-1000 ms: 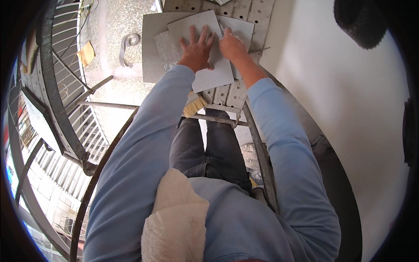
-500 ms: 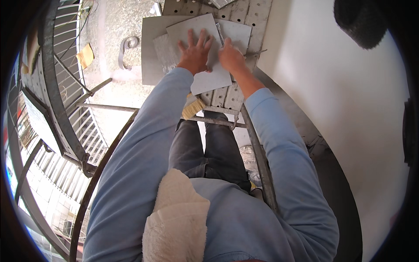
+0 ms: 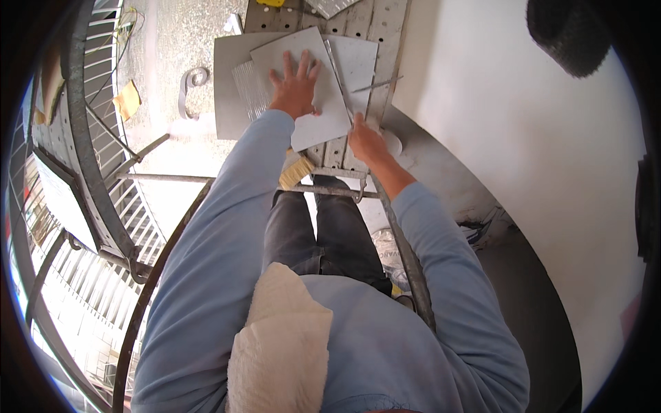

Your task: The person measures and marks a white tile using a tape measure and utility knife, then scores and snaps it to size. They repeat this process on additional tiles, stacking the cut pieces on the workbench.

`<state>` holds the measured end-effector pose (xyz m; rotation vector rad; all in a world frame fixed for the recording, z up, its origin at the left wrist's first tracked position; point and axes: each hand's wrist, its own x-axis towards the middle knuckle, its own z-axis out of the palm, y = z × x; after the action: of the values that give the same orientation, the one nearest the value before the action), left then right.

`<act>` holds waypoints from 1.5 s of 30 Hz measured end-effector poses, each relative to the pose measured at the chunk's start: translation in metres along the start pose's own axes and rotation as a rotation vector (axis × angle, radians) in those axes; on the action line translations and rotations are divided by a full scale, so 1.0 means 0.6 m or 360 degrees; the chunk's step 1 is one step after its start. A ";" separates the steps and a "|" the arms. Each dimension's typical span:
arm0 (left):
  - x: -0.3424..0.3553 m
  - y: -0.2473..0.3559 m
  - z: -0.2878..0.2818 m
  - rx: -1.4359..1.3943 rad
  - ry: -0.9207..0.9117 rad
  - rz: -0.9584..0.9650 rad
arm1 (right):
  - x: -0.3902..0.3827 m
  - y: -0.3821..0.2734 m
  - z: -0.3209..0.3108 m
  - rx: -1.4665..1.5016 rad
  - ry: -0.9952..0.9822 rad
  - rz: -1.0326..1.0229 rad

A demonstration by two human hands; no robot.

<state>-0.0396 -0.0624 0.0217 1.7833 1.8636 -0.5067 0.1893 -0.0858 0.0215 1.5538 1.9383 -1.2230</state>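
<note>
Grey sheet (image 3: 327,122): it lies aslant in the upper centre of the frame, on top of other sheets, under your left hand.
White cloth (image 3: 279,351): nearest the lens, it hangs over your blue top (image 3: 392,337) at lower centre.
Brush (image 3: 297,172): its pale yellow bristles show just below the sheets, near your left sleeve (image 3: 227,206).
Right hand (image 3: 368,142): you have its fingers curled in beside the sheet's lower right corner; I cannot tell what, if anything, they pinch.
Left hand (image 3: 295,93): you have it flat on the sheet, fingers spread.
Sheets beneath: a larger grey one (image 3: 226,103) juts out to the left, a ribbed one (image 3: 244,84) shows beside it, and a light grey one (image 3: 363,62) reaches right.
Thin rod (image 3: 377,85): it points out past the light sheet's right edge.
Perforated plank (image 3: 387,31): it bears the sheets and runs to the top of the frame.
Grey scroll (image 3: 184,96): a curled piece, upper left, well apart from your hands.
Yellowish scrap (image 3: 127,101): farther left, near the railing (image 3: 103,55).
</note>
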 end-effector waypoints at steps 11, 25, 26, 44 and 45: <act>0.002 -0.005 0.007 -0.0106 0.0009 0.0004 | 0.197 -0.126 -0.087 0.0080 0.0352 -0.0174; 0.004 -0.004 0.016 -0.0080 0.0036 -0.0001 | 0.142 -0.089 -0.054 -0.0082 0.0006 0.0000; 0.002 -0.005 0.015 -0.0088 0.0049 0.0008 | 0.107 -0.070 -0.041 -0.0108 -0.0053 0.0066; 0.000 -0.003 0.001 -0.0177 -0.0012 -0.0028 | 0.223 -0.152 -0.101 -0.0029 0.0187 -0.0083; 0.000 -0.003 0.001 -0.0172 -0.0014 -0.0035 | 0.226 -0.155 -0.100 -0.0060 0.0169 -0.0064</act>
<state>-0.0411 -0.0628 0.0209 1.6897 1.8698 -0.4130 0.0737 0.0423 -0.0083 1.5981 2.0563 -1.1341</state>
